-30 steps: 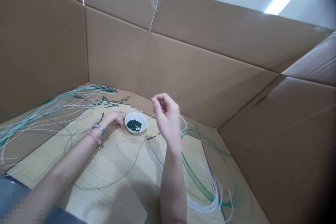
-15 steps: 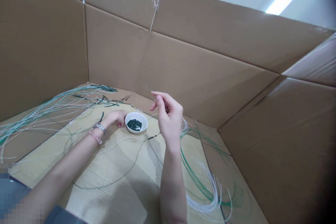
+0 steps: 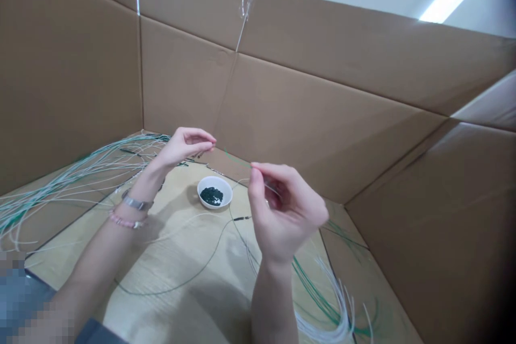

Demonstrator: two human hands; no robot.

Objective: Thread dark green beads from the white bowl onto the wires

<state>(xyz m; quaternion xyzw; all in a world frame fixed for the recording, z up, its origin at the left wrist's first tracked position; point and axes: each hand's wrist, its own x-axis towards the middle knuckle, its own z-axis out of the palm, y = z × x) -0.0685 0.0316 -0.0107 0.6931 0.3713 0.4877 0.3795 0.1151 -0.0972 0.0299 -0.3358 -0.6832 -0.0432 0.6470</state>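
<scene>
My right hand (image 3: 288, 209) is raised, thumb and forefinger pinching a thin green cord (image 3: 237, 159) whose free end points up and to the left. Opposite it, above and behind the bowl, my left hand (image 3: 189, 145) has its thumb and fingertips pressed together. Whatever lies between them is too small to name. A gap separates the left fingertips from the cord's tip. Below both hands, a white bowl (image 3: 215, 179) stands on the table and holds many tiny dark green pieces, which look like beads (image 3: 212, 196).
Long white and green cords (image 3: 92, 161) lie along the left side, with dark beaded ends at the back. More cords (image 3: 322, 301) curve over the right side. One thin dark cord (image 3: 193, 277) loops across the wooden table (image 3: 161, 317). Cardboard walls (image 3: 314, 113) surround it.
My left hand has lifted from beside the bowl and moved up towards the cord. My right hand has come nearer and lower, still pinching the cord. The view has shifted slightly.
</scene>
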